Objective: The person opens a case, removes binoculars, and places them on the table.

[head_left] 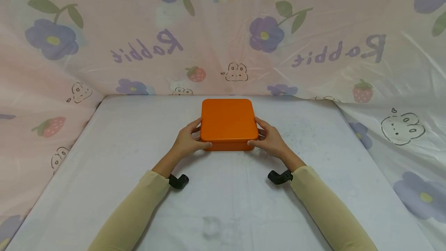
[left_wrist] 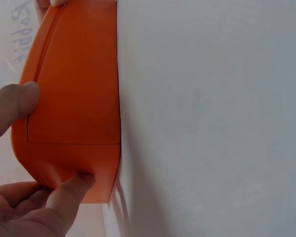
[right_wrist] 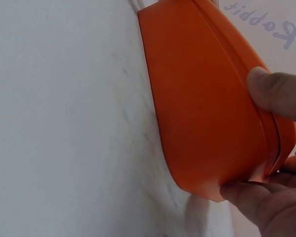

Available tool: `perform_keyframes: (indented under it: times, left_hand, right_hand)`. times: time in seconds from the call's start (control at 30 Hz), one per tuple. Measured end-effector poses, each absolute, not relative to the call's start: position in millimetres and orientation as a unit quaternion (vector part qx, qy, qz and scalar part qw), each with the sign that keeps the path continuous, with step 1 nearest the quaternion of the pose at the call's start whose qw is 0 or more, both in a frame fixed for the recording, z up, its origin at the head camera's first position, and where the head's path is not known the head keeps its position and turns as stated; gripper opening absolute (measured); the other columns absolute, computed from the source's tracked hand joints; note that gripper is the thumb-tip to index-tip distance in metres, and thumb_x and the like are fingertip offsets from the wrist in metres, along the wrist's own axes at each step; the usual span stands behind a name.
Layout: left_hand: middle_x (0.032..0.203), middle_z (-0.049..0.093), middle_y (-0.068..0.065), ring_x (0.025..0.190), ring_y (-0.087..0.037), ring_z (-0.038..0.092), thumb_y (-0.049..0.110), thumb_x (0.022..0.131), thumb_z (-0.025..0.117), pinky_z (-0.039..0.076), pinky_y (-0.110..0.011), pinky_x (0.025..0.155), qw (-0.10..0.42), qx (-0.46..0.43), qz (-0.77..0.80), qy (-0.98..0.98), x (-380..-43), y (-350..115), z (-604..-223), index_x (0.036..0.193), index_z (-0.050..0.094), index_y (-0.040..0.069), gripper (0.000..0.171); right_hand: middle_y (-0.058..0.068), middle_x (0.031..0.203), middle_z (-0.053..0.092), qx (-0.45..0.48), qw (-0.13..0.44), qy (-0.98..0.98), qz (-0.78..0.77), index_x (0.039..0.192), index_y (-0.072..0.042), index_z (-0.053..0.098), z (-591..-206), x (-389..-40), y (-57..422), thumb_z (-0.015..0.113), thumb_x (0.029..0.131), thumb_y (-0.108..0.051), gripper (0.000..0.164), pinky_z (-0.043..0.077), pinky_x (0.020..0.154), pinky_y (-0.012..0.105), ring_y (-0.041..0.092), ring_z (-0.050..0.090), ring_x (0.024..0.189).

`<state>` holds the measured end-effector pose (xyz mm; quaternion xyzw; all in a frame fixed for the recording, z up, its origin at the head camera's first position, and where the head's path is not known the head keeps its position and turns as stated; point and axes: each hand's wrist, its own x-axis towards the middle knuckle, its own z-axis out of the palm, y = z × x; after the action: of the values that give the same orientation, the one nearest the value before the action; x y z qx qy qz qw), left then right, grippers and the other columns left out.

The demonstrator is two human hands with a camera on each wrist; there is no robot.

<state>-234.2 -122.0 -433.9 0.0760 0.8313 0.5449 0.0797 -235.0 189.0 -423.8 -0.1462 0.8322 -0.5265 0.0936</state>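
A square orange box (head_left: 228,121) with rounded corners and a fitted lid (head_left: 228,117) sits on the white table. My left hand (head_left: 188,140) grips its left side, thumb on the front near the lid's lower edge. In the left wrist view, a finger of the left hand (left_wrist: 44,212) presses low on the side wall of the box (left_wrist: 79,89). On the opposite side my right hand (head_left: 273,140) holds the box the same way. The right thumb (right_wrist: 266,91) lies across the lid seam in the right wrist view. The lid is seated on the box, and its contents are hidden.
White cloth covers the table (head_left: 115,146). A pink curtain (head_left: 216,26) printed with flowers and rabbits hangs behind and along both sides. A black wrist mount (head_left: 179,181) sticks out at the left cuff, and another black mount (head_left: 280,177) at the right.
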Motion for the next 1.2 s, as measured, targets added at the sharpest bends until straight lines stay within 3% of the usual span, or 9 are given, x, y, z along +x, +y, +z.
perform_keyframes:
  times: [0.57,0.9,1.2]
  left_hand:
    - [0.155,0.034,0.003,0.136,-0.021,0.044,0.024,0.069,0.087,0.047,-0.035,0.103,0.088,0.059,0.534,0.839,-234.7,-122.1,-433.5,0.152,0.028,0.028,0.102]
    - [0.157,0.028,0.01,0.133,-0.023,0.046,0.029,0.071,0.085,0.049,-0.039,0.101,0.078,0.074,0.541,0.834,-234.6,-124.6,-430.5,0.151,0.026,0.038,0.1]
    - [0.157,0.029,0.006,0.136,-0.024,0.043,0.024,0.072,0.085,0.048,-0.038,0.102,0.079,0.081,0.574,0.811,-234.8,-125.9,-431.9,0.151,0.029,0.036,0.097]
  right_hand:
    - [0.011,0.16,0.023,-0.15,0.092,0.835,-0.521,0.155,-0.012,0.017,-421.8,-234.5,188.2,0.076,0.082,-0.012,0.094,0.046,0.1,0.04,0.035,0.045,0.135]
    - [0.009,0.162,0.016,-0.152,0.091,0.84,-0.513,0.155,-0.012,0.015,-418.6,-237.9,186.4,0.074,0.084,-0.01,0.092,0.044,0.103,0.042,0.036,0.043,0.136]
    - [0.009,0.161,0.018,-0.156,0.079,0.837,-0.519,0.155,-0.012,0.017,-419.8,-237.0,186.6,0.075,0.083,-0.008,0.093,0.045,0.102,0.042,0.035,0.041,0.138]
